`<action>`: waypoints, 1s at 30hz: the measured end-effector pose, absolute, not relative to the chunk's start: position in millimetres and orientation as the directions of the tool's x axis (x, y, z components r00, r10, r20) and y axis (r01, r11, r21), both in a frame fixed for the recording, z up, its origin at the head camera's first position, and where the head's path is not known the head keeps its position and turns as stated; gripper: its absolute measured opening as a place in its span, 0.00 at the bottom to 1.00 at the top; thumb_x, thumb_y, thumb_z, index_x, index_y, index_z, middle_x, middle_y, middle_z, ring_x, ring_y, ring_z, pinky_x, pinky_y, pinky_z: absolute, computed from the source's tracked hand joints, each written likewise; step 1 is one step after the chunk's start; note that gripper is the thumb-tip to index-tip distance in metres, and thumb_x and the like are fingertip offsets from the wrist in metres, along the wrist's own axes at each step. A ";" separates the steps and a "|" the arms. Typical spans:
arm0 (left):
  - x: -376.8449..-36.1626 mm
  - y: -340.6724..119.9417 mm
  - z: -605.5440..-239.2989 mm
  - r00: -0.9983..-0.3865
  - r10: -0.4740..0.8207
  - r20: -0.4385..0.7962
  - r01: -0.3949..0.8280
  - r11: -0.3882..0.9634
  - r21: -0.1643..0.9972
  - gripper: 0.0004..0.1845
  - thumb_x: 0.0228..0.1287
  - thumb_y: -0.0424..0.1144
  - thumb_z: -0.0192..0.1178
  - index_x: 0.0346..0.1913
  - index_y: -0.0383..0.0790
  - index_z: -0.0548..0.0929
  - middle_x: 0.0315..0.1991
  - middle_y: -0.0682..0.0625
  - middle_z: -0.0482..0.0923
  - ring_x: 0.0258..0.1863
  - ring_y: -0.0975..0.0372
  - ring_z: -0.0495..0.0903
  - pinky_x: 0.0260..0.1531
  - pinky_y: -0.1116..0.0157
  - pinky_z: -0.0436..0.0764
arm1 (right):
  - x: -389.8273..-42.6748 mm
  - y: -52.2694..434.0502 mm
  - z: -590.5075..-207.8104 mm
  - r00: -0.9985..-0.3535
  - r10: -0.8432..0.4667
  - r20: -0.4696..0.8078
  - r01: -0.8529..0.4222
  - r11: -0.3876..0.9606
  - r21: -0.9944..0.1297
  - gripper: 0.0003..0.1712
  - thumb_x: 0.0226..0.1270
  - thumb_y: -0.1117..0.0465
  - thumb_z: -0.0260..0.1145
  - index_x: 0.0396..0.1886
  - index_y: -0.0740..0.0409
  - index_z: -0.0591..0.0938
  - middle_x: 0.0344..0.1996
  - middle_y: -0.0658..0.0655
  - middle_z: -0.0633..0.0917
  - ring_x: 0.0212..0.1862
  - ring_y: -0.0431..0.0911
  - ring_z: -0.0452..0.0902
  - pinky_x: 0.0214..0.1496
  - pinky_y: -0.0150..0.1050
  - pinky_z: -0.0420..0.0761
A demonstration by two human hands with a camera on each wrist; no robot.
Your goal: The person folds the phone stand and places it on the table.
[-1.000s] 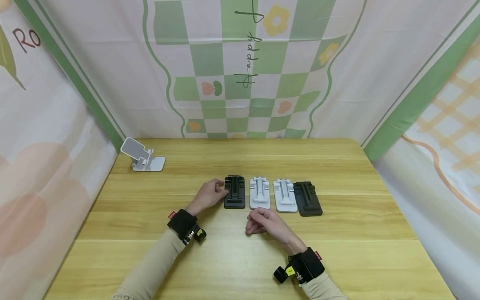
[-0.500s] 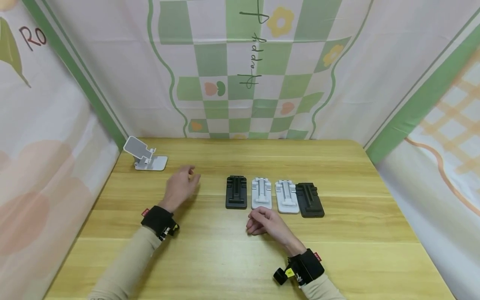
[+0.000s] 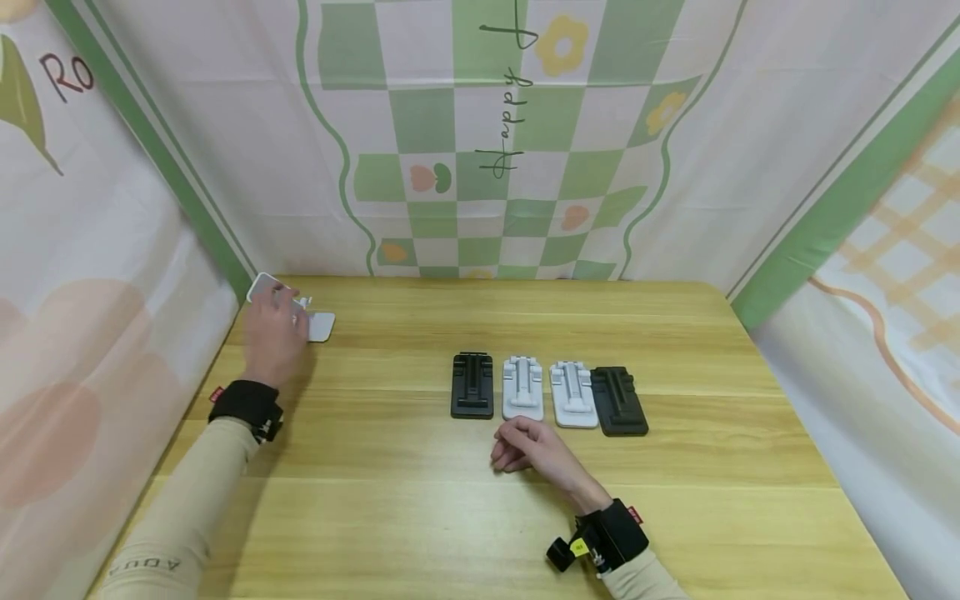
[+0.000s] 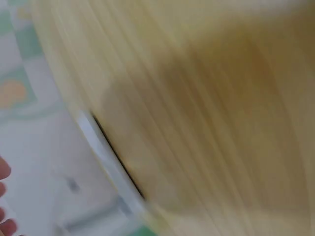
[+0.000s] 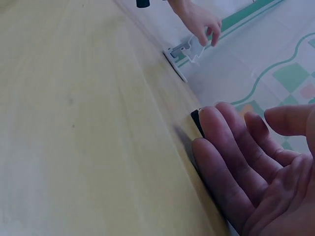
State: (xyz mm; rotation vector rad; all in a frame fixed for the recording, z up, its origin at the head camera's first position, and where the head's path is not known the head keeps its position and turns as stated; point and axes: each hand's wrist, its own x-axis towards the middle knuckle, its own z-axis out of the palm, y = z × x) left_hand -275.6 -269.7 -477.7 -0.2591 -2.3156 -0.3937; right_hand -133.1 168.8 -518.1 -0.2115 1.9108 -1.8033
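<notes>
At the table's far left, an unfolded white phone stand (image 3: 321, 327) has its plate tilted up. My left hand (image 3: 276, 337) overlaps the raised plate in the head view, hiding much of it. The right wrist view shows that hand (image 5: 199, 22) at the top of the stand, fingers loosely bent and not wrapped round it. In the left wrist view, the stand's base (image 4: 110, 157) is blurred. My right hand (image 3: 543, 454) rests with relaxed, lightly curled fingers, holding nothing. Just beyond it lies a folded white phone stand (image 3: 522, 390).
Beside that folded stand lie a black folded stand (image 3: 472, 387) on the left, another white one (image 3: 573, 396) on the right, and a second black one (image 3: 621, 404) against it. A patterned cloth (image 3: 465, 200) hangs behind the wooden table (image 3: 420, 517).
My left hand has left the side of the black folded stand and travelled left across the table to the unfolded white stand. My right hand has stayed in place.
</notes>
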 end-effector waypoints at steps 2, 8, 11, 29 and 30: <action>-280.0 -285.0 -477.0 -0.659 0.065 0.749 0.297 0.938 0.180 0.17 0.59 0.26 0.62 0.51 0.21 0.78 0.55 0.22 0.74 0.53 0.30 0.74 0.52 0.35 0.74 | -133.3 169.2 -518.2 -0.863 -0.441 -0.247 0.221 0.111 -0.969 0.23 0.84 0.55 0.55 0.54 0.75 0.76 0.40 0.62 0.88 0.38 0.46 0.86 0.43 0.38 0.88; -287.1 -313.0 -472.1 -0.715 -0.020 0.698 0.205 0.950 0.237 0.28 0.62 0.34 0.63 0.63 0.22 0.72 0.64 0.22 0.67 0.62 0.30 0.70 0.62 0.35 0.70 | -133.8 170.2 -518.6 -0.862 -0.445 -0.243 0.208 0.126 -0.970 0.22 0.84 0.55 0.55 0.53 0.75 0.77 0.40 0.62 0.88 0.38 0.46 0.87 0.43 0.38 0.88; -288.2 -316.2 -468.6 -0.799 -0.145 0.583 0.123 0.910 0.395 0.36 0.63 0.38 0.63 0.70 0.22 0.66 0.68 0.23 0.63 0.66 0.31 0.67 0.66 0.37 0.68 | -134.2 170.1 -518.3 -0.861 -0.450 -0.238 0.203 0.126 -0.971 0.23 0.84 0.55 0.55 0.53 0.76 0.77 0.40 0.63 0.88 0.38 0.46 0.87 0.43 0.38 0.88; -295.1 -306.4 -468.7 -0.905 -0.424 -0.017 -0.228 0.452 0.862 0.41 0.73 0.54 0.56 0.75 0.26 0.60 0.70 0.29 0.68 0.67 0.42 0.70 0.68 0.47 0.71 | -133.0 169.3 -517.3 -0.857 -0.459 -0.233 0.191 0.136 -0.972 0.23 0.84 0.55 0.55 0.52 0.76 0.78 0.40 0.64 0.88 0.38 0.46 0.87 0.44 0.38 0.88; -295.1 -306.0 -469.3 -0.900 -0.434 -0.021 -0.237 0.450 0.861 0.40 0.73 0.54 0.56 0.75 0.26 0.61 0.70 0.29 0.69 0.67 0.42 0.70 0.68 0.47 0.72 | -132.8 169.2 -517.3 -0.857 -0.460 -0.231 0.188 0.137 -0.972 0.23 0.84 0.55 0.55 0.52 0.76 0.78 0.40 0.64 0.88 0.38 0.46 0.87 0.44 0.38 0.88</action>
